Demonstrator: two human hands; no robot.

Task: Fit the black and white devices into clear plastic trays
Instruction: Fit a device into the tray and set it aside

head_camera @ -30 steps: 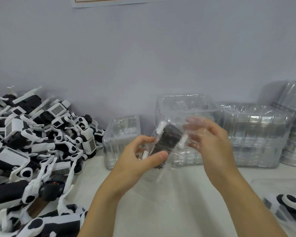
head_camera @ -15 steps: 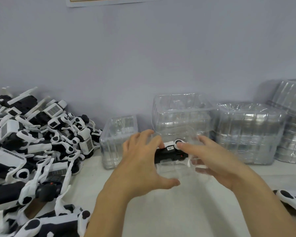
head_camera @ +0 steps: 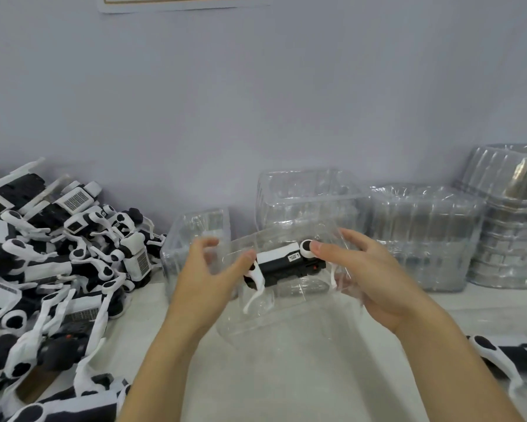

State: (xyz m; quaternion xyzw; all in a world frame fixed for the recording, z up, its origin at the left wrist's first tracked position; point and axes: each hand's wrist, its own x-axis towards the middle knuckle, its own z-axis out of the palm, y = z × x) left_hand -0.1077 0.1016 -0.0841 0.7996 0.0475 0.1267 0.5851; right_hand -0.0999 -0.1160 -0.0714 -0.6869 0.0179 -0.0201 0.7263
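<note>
Far to the left of my left hand: a heap of black and white devices (head_camera: 52, 263), tangled, white straps sticking out in all directions, some with barcode-like labels facing up. The heap runs from the wall down to the near edge of the table (head_camera: 286, 376).

Just beyond my left hand, against the wall: a small clear box (head_camera: 195, 236), upright.

My left hand (head_camera: 207, 287): fingers spread and loosely bent, apart, thumb tip touching the left end of the device. Fingers sit against the left wall of the clear tray (head_camera: 283, 303). Not clamped on anything as far as I can see.

Between my hands: one device (head_camera: 286, 264), lying on its side inside the clear tray, black body below, white panel above with a small label, a round black-and-white knob at its right end. A white strap hangs from its left end into the tray.

My right hand (head_camera: 369, 278): fingers straight-ish and apart, thumb tip pressing on the round knob, remaining fingers cupped round the tray's right wall from behind. Whether they truly grip the plastic, I cannot tell.

Beyond both hands: a taller clear tub (head_camera: 305, 196). Right of my right hand: stacked clear trays (head_camera: 423, 239), then a taller stack (head_camera: 512, 220) at the edge.

Near my right forearm: another device (head_camera: 506, 354), lying flat.
</note>
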